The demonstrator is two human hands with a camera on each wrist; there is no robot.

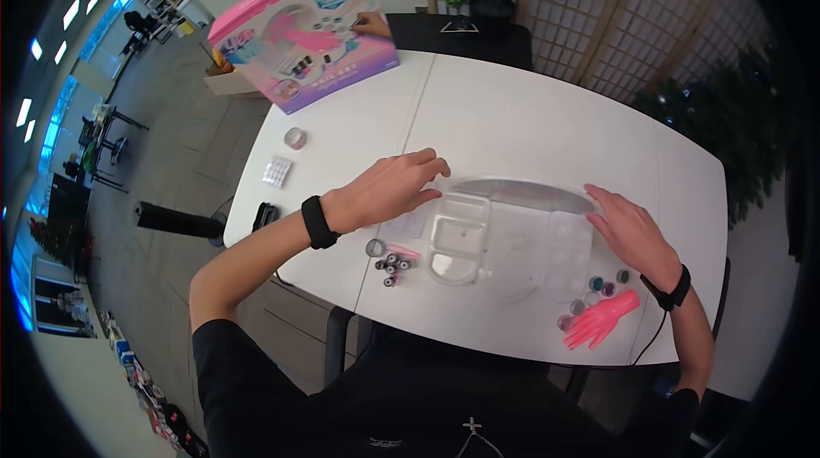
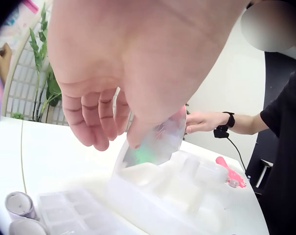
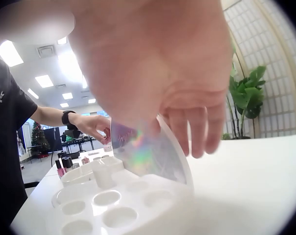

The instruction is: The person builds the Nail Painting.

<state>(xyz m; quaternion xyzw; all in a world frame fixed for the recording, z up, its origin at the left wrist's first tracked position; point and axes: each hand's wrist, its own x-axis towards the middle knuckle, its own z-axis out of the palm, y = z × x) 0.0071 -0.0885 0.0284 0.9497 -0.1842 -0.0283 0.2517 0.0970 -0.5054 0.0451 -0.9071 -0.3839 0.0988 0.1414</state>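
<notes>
A white plastic tray (image 1: 461,236) with moulded compartments and round wells lies at the table's middle, a curved shiny panel (image 1: 530,194) standing along its far edge. My left hand (image 1: 389,189) hovers by the panel's left end, fingers loosely bent and thumb apart from them. The left wrist view has its thumb overlapping the panel. At the other end is my right hand (image 1: 632,234), its fingers fairly straight and fingertips right at the panel's edge. In the right wrist view, the panel (image 3: 148,152) shows rainbow glints, with the thumb in front and fingers beyond it.
Several small bottles (image 1: 393,266) stand left of the tray, beside a clear sectioned box (image 2: 72,210). A pink toy hand (image 1: 602,319) and small pots (image 1: 608,289) lie right. A pink box (image 1: 307,31) stands at the back left. A cable (image 1: 656,340) hangs from the right wrist.
</notes>
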